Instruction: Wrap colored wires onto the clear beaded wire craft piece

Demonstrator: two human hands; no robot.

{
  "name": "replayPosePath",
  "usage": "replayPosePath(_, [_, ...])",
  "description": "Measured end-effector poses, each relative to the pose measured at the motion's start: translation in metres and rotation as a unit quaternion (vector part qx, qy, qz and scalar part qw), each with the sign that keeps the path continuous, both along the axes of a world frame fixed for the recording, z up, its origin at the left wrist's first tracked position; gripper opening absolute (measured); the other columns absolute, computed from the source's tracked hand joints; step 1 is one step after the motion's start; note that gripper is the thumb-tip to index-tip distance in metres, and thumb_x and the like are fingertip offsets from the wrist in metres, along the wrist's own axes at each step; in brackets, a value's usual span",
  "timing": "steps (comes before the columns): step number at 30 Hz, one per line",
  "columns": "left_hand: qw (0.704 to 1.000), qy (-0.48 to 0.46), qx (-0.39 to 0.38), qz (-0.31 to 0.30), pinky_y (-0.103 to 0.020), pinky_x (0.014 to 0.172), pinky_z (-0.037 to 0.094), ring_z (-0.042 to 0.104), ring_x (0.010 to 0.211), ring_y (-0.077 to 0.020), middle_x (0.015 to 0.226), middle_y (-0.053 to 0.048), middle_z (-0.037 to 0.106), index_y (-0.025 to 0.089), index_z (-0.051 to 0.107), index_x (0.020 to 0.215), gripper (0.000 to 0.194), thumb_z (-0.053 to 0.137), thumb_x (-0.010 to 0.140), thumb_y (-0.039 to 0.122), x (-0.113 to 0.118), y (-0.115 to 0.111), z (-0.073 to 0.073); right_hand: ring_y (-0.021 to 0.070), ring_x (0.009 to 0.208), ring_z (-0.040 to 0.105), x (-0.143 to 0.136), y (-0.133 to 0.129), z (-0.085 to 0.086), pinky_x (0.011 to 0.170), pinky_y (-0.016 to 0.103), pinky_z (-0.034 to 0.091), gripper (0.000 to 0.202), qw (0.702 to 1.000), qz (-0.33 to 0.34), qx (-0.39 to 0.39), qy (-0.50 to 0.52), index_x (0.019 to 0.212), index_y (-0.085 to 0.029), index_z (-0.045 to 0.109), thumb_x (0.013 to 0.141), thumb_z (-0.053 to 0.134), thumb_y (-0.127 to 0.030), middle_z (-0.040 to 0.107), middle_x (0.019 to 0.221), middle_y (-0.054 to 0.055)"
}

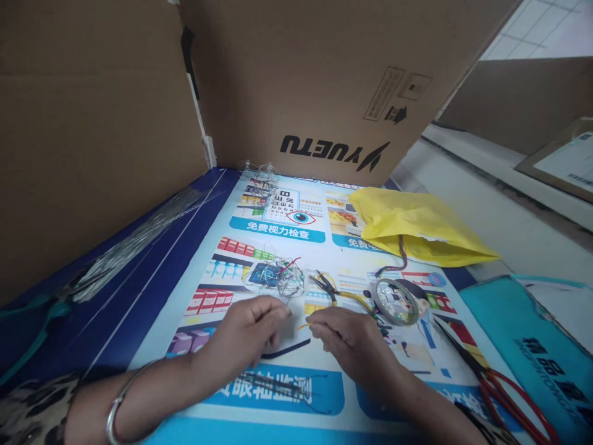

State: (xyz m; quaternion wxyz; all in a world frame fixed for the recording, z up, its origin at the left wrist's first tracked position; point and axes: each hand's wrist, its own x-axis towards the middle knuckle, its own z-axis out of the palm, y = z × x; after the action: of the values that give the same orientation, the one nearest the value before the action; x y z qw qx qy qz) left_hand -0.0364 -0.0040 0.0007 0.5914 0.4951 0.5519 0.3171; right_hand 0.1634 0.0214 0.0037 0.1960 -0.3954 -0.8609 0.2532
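Note:
My left hand (256, 326) is closed, thumb against the forefinger; whatever it pinches is too small to make out. Opposite it, my right hand (348, 339) pinches a thin yellow wire (303, 326) whose end points toward the left fingers. Beyond the left hand lies a blue piece like a circuit board (265, 274) amid a tangle of fine wires (293, 283). Small pliers (328, 287) with yellow handles rest just past the right hand. To their right is a clear round spool (396, 301), with coloured wires (391, 268) running beside it. Thin dark strands (301, 390) lie nearer me.
Cardboard panels (296, 80) wall off the back and left. A yellow padded envelope (417, 222) lies at the back right. Red-handled scissors (486, 374) and a teal bag (523, 334) are at the right. Bundled clear strands (134, 244) and a teal-handled tool (50, 309) lie left.

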Motion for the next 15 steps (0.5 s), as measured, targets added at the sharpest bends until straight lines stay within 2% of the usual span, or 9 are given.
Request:
replayPosePath(4, [0.993,-0.089,-0.057,0.047,-0.015,0.031,0.019,0.034,0.027,-0.0021,0.054,0.007,0.056,0.016,0.053,0.104,0.033,0.049,0.085,0.043,-0.007,0.004,-0.001,0.0148,0.075,0.063,-0.006,0.005,-0.004,0.068,0.023,0.048,0.015,0.994,-0.026,-0.058,0.086,0.079,-0.019,0.067,0.085,0.054,-0.016,0.067,0.076,0.002])
replayPosePath(7, [0.987,-0.133,-0.075,0.052,-0.015,0.031,0.019,0.036,0.027,-0.0016,0.06,0.005,0.061,0.016,0.047,0.117,0.042,0.052,0.084,0.042,-0.007,0.003,0.001,0.0144,0.077,0.063,-0.01,0.007,-0.007,0.068,0.023,0.05,0.015,0.985,-0.045,-0.1,0.133,0.08,-0.019,0.07,0.083,0.055,-0.017,0.067,0.088,0.005])
replayPosePath(11, [0.982,-0.157,-0.088,0.054,-0.016,0.032,0.019,0.038,0.028,-0.0018,0.063,0.003,0.063,0.017,0.044,0.122,0.047,0.054,0.083,0.042,-0.005,0.004,0.001,0.0112,0.063,0.06,-0.012,0.006,-0.013,0.05,0.021,0.05,0.015,0.97,-0.083,-0.172,0.153,0.084,-0.019,0.071,0.082,0.056,-0.023,0.063,0.103,0.008])
replayPosePath(15, [0.977,-0.184,-0.097,0.046,-0.017,0.035,0.019,0.038,0.03,-0.0012,0.065,0.002,0.064,0.016,0.047,0.117,0.041,0.053,0.084,0.04,-0.003,0.007,-0.003,0.0084,0.057,0.058,-0.013,0.006,-0.017,0.047,0.021,0.05,0.016,0.946,-0.091,-0.248,0.188,0.08,-0.018,0.07,0.081,0.058,-0.028,0.061,0.11,0.009])
